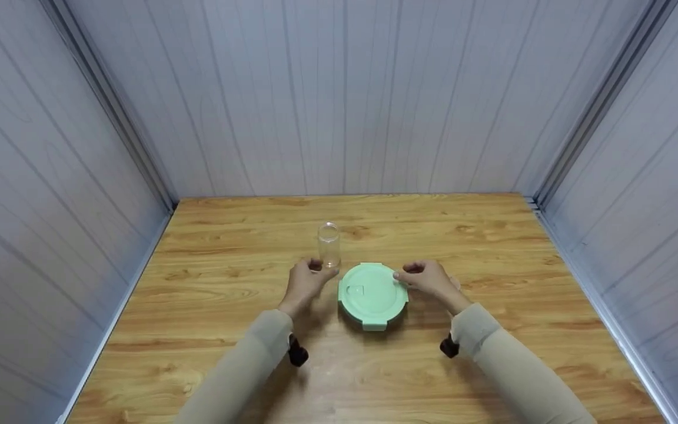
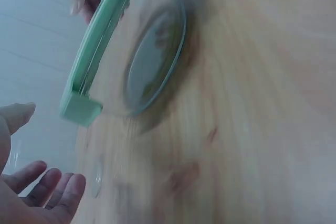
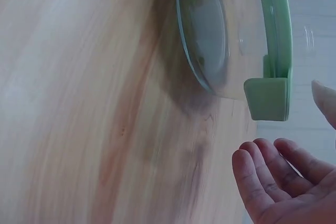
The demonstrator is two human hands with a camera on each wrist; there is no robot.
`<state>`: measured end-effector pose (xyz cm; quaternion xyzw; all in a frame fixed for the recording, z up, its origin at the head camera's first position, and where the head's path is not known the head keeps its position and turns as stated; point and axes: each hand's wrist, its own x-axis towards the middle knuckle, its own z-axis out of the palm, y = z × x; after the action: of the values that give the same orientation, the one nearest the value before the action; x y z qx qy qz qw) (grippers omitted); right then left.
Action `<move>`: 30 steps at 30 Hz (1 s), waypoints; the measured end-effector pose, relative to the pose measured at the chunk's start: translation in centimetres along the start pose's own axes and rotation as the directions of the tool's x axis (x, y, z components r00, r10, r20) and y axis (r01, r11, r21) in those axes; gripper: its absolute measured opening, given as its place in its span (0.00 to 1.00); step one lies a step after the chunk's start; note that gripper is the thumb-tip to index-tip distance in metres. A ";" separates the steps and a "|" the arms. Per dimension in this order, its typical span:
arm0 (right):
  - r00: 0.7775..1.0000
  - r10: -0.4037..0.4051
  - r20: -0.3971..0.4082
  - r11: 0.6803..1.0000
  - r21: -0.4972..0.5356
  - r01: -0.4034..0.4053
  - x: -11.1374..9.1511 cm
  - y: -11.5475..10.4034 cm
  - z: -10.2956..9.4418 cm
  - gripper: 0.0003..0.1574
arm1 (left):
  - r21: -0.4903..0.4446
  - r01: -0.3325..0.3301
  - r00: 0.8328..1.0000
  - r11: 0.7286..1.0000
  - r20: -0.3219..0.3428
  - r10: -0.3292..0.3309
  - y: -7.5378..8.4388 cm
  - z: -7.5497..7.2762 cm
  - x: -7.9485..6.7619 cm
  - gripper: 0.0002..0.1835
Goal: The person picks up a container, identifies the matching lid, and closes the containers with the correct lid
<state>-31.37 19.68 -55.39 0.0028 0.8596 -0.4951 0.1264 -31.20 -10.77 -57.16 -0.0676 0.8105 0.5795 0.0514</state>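
A round glass food container with a pale green clip lid sits on the table between my hands. Its clear glass bowl shows below the lid in both wrist views, and a side clip stands out from the rim. My left hand is beside the container's left edge, its fingers apart from the lid and holding nothing. On the other side, my right hand has its thumb near the lid's upper right edge. Its fingers are loosely extended around nothing.
A clear glass cup stands just behind my left hand. Part of another clear object shows beside my right wrist, mostly hidden. Pale panel walls enclose the wooden table at the back and both sides.
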 end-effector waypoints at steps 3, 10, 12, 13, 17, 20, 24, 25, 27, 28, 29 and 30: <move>1.000 -0.011 -0.005 1.000 -0.012 0.011 -0.1 0.2 0.0 0.37 | 0.000 -0.040 0.998 0.999 -0.041 0.040 0.2 -0.3 1.0 0.35; 1.000 -0.019 0.014 0.999 0.048 0.018 -0.4 0.7 0.6 0.35 | -0.026 -0.092 0.993 0.995 -0.073 0.089 0.7 -0.3 2.7 0.44; 0.999 -0.033 0.010 0.999 0.035 0.033 -0.4 0.8 0.7 0.34 | -0.031 -0.100 0.993 0.994 -0.070 0.098 0.9 -0.3 3.1 0.45; 0.999 -0.037 0.007 0.999 0.027 0.037 -0.4 0.8 0.8 0.33 | -0.035 -0.105 0.992 0.994 -0.067 0.103 0.9 -0.3 3.3 0.45; 0.999 -0.040 -0.002 0.999 0.005 0.040 -0.5 0.9 1.1 0.30 | -0.054 -0.121 0.991 0.991 -0.061 0.118 1.0 -0.3 3.9 0.47; 1.000 -0.029 0.002 1.000 0.006 0.029 -0.6 0.8 1.3 0.29 | -0.061 -0.126 0.991 0.990 -0.059 0.123 1.0 -0.4 4.2 0.48; 0.999 -0.044 -0.001 0.999 0.003 0.044 -0.8 0.7 1.5 0.25 | -0.046 -0.128 0.990 0.991 -0.057 0.125 0.9 -0.4 4.6 0.47; 0.999 -0.049 0.000 0.999 0.006 0.049 -0.8 0.7 1.5 0.24 | -0.042 -0.130 0.990 0.991 -0.056 0.127 0.8 -0.4 4.7 0.47; 0.999 -0.053 -0.007 0.999 0.004 0.053 -0.9 0.6 1.6 0.22 | -0.049 -0.131 0.990 0.990 -0.056 0.128 0.8 -0.4 4.9 0.45; 0.998 -0.057 -0.007 0.998 0.004 0.057 -0.9 0.6 1.6 0.22 | -0.054 -0.132 0.990 0.990 -0.054 0.129 0.8 -0.4 4.9 0.44; 0.998 -0.060 -0.005 0.998 0.003 0.060 -0.9 0.5 1.6 0.22 | -0.057 -0.133 0.990 0.990 -0.052 0.130 0.7 -0.4 5.0 0.43; 0.998 -0.062 -0.005 0.998 0.002 0.062 -0.8 0.5 1.6 0.22 | -0.057 -0.133 0.990 0.990 -0.050 0.130 0.7 -0.4 5.1 0.43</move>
<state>-30.14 18.69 -56.40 -0.0222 0.8592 -0.4995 0.1087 -36.32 -11.17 -57.17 -0.0291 0.7964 0.6040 -0.0078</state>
